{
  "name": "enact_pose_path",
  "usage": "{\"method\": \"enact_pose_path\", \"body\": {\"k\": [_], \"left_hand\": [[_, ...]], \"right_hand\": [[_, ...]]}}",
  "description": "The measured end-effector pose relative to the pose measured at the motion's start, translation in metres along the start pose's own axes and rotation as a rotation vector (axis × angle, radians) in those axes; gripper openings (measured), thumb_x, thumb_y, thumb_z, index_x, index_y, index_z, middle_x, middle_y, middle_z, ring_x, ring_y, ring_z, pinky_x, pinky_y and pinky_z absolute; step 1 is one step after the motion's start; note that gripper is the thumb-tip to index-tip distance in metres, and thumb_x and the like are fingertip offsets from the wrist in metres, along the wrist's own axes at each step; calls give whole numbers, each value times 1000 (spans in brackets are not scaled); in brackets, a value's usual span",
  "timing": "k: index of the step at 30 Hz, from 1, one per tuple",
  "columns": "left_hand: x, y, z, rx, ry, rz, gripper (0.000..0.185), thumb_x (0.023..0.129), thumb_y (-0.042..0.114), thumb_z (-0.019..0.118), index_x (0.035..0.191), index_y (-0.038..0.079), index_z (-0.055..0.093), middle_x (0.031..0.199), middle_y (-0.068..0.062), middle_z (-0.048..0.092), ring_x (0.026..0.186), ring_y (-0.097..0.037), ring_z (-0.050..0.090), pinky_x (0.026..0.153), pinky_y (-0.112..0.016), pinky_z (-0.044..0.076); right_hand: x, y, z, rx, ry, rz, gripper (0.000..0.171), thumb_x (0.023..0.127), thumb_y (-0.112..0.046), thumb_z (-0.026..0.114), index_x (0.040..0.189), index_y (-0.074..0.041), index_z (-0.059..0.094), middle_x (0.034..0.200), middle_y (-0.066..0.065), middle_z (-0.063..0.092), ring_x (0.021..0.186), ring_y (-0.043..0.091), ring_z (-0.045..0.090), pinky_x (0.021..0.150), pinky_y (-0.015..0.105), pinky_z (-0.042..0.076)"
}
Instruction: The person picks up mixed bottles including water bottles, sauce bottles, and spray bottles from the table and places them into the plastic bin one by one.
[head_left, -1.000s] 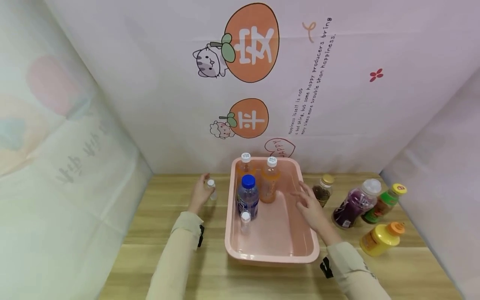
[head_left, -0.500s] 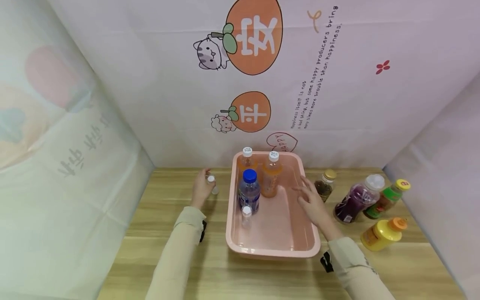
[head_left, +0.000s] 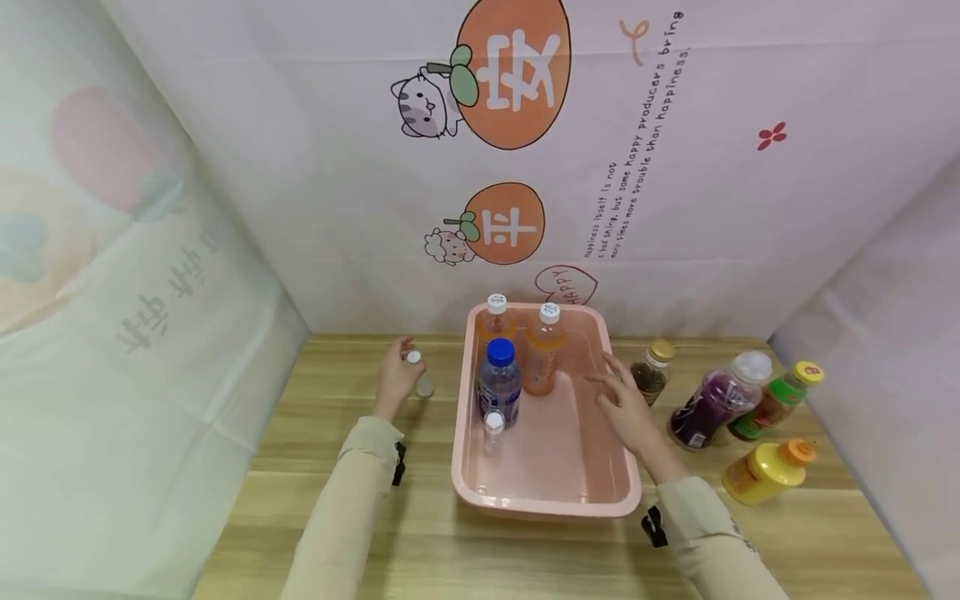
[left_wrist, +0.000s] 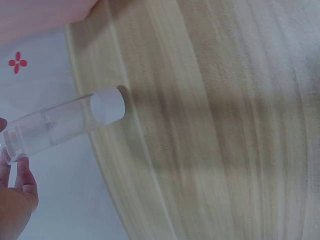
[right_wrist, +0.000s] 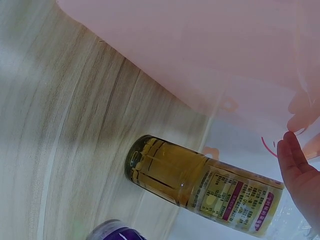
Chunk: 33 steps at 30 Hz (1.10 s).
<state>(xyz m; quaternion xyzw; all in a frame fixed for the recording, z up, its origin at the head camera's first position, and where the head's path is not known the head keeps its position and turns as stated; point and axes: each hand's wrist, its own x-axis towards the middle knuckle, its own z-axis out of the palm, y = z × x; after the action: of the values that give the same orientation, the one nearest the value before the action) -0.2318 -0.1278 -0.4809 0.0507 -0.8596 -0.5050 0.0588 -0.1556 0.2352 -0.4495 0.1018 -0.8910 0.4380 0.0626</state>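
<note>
My left hand (head_left: 398, 375) is left of the pink bin, pinching a small clear bottle (left_wrist: 55, 125) near its upper end. That bottle's white lower end points down at the tabletop; in the head view its white top shows beside my fingers. My right hand (head_left: 622, 404) rests at the bin's right rim, fingers extended and loosely spread across it. Inside the pink bin (head_left: 551, 506) stand a blue-capped bottle (head_left: 499, 387), two orange-labelled bottles (head_left: 542, 358) with white caps, and another small clear bottle (head_left: 492, 437).
Just right of the bin stands a gold-capped glass bottle (right_wrist: 170, 172). Farther right are a purple drink bottle (head_left: 712, 408), a green-labelled bottle (head_left: 772, 408) and a yellow squeeze bottle (head_left: 761, 477). Printed cloth (head_left: 337, 208) hangs behind the wooden table (head_left: 360, 517).
My left hand has shifted slightly left, and the small bottle's top has moved left with it. The right hand stays at the bin's rim. The head view has tilted a little.
</note>
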Motion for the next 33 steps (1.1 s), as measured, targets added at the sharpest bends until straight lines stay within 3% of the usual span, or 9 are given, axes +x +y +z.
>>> {"method": "enact_pose_path", "body": {"k": [5, 10, 14, 24, 33], "left_hand": [[-2, 10, -6, -68, 9, -10, 59, 79, 1, 61, 136, 1, 45, 131, -21, 55, 116, -33, 53, 97, -44, 47], [-3, 28, -14, -132, 75, 44, 56, 80, 0, 61, 134, 2, 48, 127, -18, 57, 110, -30, 53, 83, -32, 45], [-4, 45, -18, -153, 74, 86, 56, 81, 4, 62, 135, 6, 48, 128, -16, 57, 110, -26, 52, 78, -24, 41], [-13, 87, -21, -213, 69, 220, 53, 80, 4, 66, 131, 2, 51, 122, -17, 61, 104, -25, 54, 78, -21, 37], [-24, 112, -29, -239, 82, 334, 53, 78, 1, 68, 129, 1, 52, 120, -20, 62, 98, -26, 53, 77, -24, 36]], "right_hand": [[-1, -3, 1, -1, -11, 29, 33, 86, 3, 48, 117, 8, 60, 152, 24, 26, 138, 50, 25, 109, 63, 28], [3, -6, 2, 1, -35, 25, 35, 86, 3, 47, 118, 8, 59, 153, 24, 24, 139, 50, 24, 110, 62, 28], [4, -6, 2, -4, -34, 47, 35, 86, 2, 47, 118, 8, 60, 154, 22, 24, 140, 49, 24, 110, 63, 28], [0, -1, -2, -3, -28, 56, 35, 86, 2, 46, 118, 8, 59, 154, 22, 23, 139, 50, 25, 109, 63, 30], [4, -1, 1, 2, -25, 37, 34, 86, 3, 47, 117, 9, 60, 153, 24, 24, 139, 50, 24, 109, 62, 30]]}}
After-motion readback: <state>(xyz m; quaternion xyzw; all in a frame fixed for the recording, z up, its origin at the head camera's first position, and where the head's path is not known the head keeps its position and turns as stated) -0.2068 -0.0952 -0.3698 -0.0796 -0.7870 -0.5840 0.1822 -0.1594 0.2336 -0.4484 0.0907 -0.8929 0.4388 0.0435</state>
